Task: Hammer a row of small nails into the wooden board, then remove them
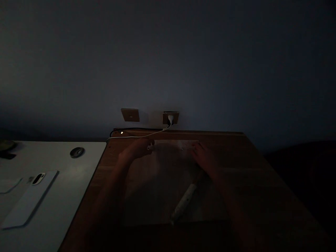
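Observation:
A pale sheet (pixel 162 175) lies on the brown wooden table, dim in the poor light. My left hand (pixel 138 148) is at its far left corner, thumb and forefinger curled toward each other by a small glint. My right hand (pixel 203 155) is at the far right corner, fingers bent and pointing left. Another glint shows between the hands; whatever the fingers hold is too dark to make out. On the sheet's near right part lies a tool with a whitish handle (pixel 185 200), slanting up toward my right forearm; its far end is dark and its kind is unclear.
The wooden table (pixel 252 168) stands against the wall. A white plug (pixel 170 119) sits in a wall socket, its cable (pixel 147 135) running left along the back edge. On the white table (pixel 78 182) to the left are a round ring (pixel 77 152) and a flat pale case (pixel 31 201).

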A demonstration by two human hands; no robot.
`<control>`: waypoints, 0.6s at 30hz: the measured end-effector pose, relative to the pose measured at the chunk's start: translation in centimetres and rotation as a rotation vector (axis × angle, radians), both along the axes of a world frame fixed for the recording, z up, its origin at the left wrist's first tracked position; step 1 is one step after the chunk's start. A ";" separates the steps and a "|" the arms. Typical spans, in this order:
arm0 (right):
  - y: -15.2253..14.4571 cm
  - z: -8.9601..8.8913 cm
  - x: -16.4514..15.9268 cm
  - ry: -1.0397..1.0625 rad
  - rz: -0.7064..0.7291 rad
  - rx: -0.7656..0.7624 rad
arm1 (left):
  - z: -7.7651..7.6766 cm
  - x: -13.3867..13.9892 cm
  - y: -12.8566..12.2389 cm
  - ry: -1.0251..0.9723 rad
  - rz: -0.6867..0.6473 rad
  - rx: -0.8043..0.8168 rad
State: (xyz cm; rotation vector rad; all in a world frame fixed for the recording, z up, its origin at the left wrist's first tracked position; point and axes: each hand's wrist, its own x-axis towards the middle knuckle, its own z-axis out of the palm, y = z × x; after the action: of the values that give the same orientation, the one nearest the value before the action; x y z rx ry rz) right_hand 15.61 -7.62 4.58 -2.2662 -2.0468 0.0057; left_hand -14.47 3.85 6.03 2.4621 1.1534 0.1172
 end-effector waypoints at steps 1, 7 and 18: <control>0.6 0.0 -0.1 -0.016 0.007 -0.029 | -0.2 0.3 0.4 0.022 -0.003 -0.019; 2.5 -1.2 -0.4 -0.037 0.051 -0.129 | -2.0 0.3 0.4 0.051 -0.034 0.034; 3.1 -1.7 -0.7 0.097 0.166 -0.116 | -1.0 0.3 0.2 -0.040 0.028 0.006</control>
State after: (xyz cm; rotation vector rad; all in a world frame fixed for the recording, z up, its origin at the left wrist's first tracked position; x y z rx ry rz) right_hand 14.91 -4.52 2.87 -2.1036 -2.2295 0.2463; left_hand -14.13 4.09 5.06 2.4380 1.1729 0.1785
